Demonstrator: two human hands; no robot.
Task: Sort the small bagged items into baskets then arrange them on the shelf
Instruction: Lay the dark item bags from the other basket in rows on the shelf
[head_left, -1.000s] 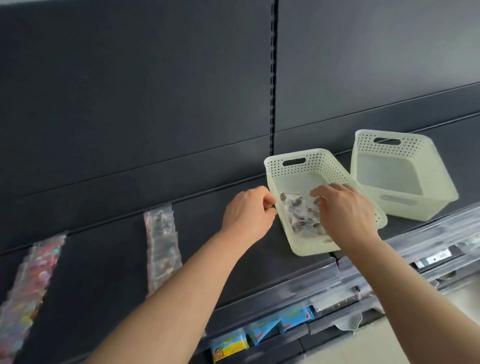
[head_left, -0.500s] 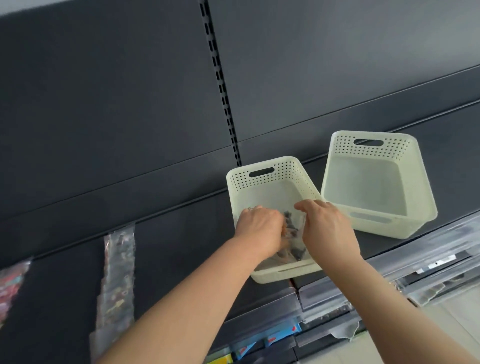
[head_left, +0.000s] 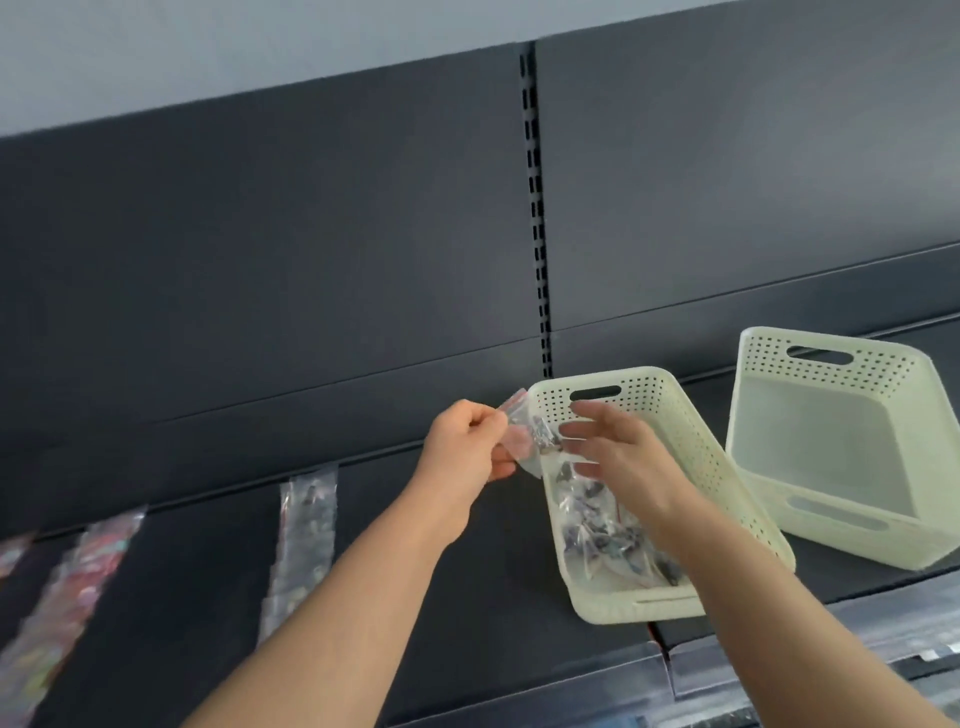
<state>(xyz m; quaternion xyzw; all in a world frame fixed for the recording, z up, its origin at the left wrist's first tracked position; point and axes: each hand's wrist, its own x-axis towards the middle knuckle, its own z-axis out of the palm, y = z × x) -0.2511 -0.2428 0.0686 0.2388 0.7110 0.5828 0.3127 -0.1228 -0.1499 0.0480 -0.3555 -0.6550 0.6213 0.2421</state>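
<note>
1. The left hand (head_left: 467, 449) pinches a small clear bag (head_left: 522, 434) between thumb and curled fingers, in the air at the near basket's 10 o'clock corner.
2. The right hand (head_left: 628, 462) hovers over that basket with its fingers straight and loosely spread. The tips are at the bag's 3 o'clock; whether they touch it cannot be told.
3. The near basket (head_left: 623, 603) stands on the dark shelf (head_left: 509, 571) with a heap of bags (head_left: 597, 530) inside.
4. A second basket (head_left: 909, 540) stands just beside it at 3 o'clock.
5. Strips of bags (head_left: 306, 540) lie on the shelf at 9 o'clock.

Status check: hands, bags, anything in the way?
Left hand pinching one small bag by rim of filled basket. Right hand open beside it. Other bags lie in basket. Nothing blocking.
</note>
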